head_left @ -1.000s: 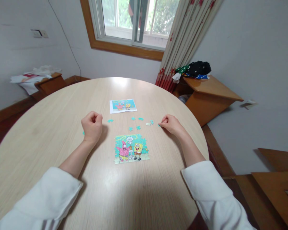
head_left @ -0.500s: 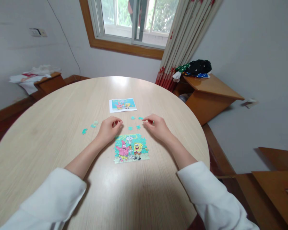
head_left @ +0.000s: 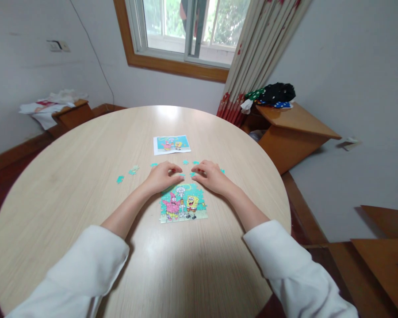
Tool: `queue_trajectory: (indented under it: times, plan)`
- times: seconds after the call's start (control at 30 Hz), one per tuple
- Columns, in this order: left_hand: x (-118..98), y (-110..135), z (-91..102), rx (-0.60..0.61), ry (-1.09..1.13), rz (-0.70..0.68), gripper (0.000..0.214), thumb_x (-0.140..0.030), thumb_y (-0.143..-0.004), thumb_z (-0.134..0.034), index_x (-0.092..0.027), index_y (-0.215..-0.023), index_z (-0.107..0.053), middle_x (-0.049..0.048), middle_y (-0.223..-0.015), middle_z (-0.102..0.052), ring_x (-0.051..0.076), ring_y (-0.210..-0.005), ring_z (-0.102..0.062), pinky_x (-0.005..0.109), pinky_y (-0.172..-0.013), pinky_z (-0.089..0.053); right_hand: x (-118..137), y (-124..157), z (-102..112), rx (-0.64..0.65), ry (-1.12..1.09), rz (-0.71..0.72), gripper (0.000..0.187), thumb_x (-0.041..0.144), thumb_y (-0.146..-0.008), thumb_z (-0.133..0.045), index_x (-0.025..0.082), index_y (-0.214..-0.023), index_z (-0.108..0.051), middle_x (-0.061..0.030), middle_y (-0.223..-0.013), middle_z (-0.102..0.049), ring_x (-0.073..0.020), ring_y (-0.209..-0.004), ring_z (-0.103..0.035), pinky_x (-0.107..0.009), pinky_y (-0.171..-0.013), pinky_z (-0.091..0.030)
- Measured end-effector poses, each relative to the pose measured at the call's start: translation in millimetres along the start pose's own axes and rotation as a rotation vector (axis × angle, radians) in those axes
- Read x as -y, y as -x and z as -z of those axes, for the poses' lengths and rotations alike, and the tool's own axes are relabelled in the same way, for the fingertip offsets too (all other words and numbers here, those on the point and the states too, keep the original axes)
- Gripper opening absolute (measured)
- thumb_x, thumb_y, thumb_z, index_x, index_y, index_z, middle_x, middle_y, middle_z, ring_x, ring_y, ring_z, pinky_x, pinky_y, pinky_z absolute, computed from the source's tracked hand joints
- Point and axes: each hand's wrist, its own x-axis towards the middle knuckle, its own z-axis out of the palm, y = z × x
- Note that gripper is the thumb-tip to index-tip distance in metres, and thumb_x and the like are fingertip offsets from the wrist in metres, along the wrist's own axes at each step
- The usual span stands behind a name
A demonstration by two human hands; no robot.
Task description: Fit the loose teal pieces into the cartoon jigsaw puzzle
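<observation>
My left hand (head_left: 164, 176) rests low over the table, thumb and index finger apart at a small turquoise jigsaw piece (head_left: 182, 175). Opposite it, my right hand (head_left: 209, 176) has its thumb and fingers parted around another turquoise piece (head_left: 193, 174). Both pieces appear to lie on the tabletop. Just below the hands is a mostly assembled jigsaw puzzle (head_left: 184, 205) with a pink starfish, a squid and a yellow sponge character. Beyond the hands lies a printed reference picture (head_left: 173, 144) of the same scene. My left fingers partly cover the puzzle's upper left corner.
Several loose pieces (head_left: 120, 179) lie left of my left hand. More pieces (head_left: 185, 162) sit between the hands and the picture, and one (head_left: 222, 171) shows beside my right hand. The round wooden table (head_left: 69, 198) stands near a window, a curtain (head_left: 252, 57) and a cabinet (head_left: 285, 132).
Both hands have moved inward and slightly nearer the puzzle, to the two middle pieces. Pieces show behind my left hand and beside my right hand. The view has shifted slightly.
</observation>
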Motion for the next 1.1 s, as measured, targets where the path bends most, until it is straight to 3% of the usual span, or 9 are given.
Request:
queue_trajectory:
  times: [0.53, 0.8, 1.0, 1.1]
  plan:
    - [-3, -4, -1.1, 0.030, -0.144, 0.009, 0.011, -0.026, -0.068, -0.067, -0.020, -0.077, -0.070, 0.0041, -0.078, -0.063, 0.020, -0.072, -0.057, 0.033, -0.068, -0.042, 1, -3, 0, 0.049, -0.013, -0.090, 0.011, 0.018, -0.077, -0.064, 0.018, -0.085, -0.057, -0.0002, -0.079, -0.052, -0.0145, -0.074, -0.047, -0.028, -0.072, -0.035]
    - [-7, 0, -0.7, 0.055, -0.139, -0.015, 0.010, -0.023, -0.070, -0.064, -0.019, -0.079, -0.064, -0.0007, -0.065, -0.057, 0.018, -0.066, -0.052, 0.031, -0.066, -0.036, 10, -1, 3, 0.076, -0.204, -0.118, 0.009, 0.015, -0.077, -0.059, 0.018, -0.084, -0.055, 0.0035, -0.068, -0.053, -0.0116, -0.065, -0.050, -0.025, -0.064, -0.038]
    - [-6, 3, -1.5, 0.058, 0.024, -0.032, 0.008, -0.021, -0.071, -0.062, -0.018, -0.076, -0.057, -0.0048, -0.057, -0.051, 0.012, -0.057, -0.046, 0.027, -0.060, -0.034, 4, 2, 0, 0.040, -0.329, -0.116, 0.005, 0.017, -0.075, -0.061, 0.016, -0.080, -0.060, 0.0017, -0.067, -0.057, -0.0115, -0.065, -0.053, -0.025, -0.064, -0.041]
    - [-2, 4, -1.8, 0.105, 0.193, -0.026, 0.010, -0.023, -0.072, -0.062, -0.017, -0.075, -0.054, -0.0041, -0.058, -0.052, 0.010, -0.055, -0.045, 0.024, -0.056, -0.034, 0, 4, 0, 0.027, -0.494, -0.161, 0.005, 0.017, -0.075, -0.062, 0.015, -0.079, -0.062, -0.0016, -0.071, -0.063, -0.0128, -0.069, -0.058, -0.028, -0.068, -0.045]
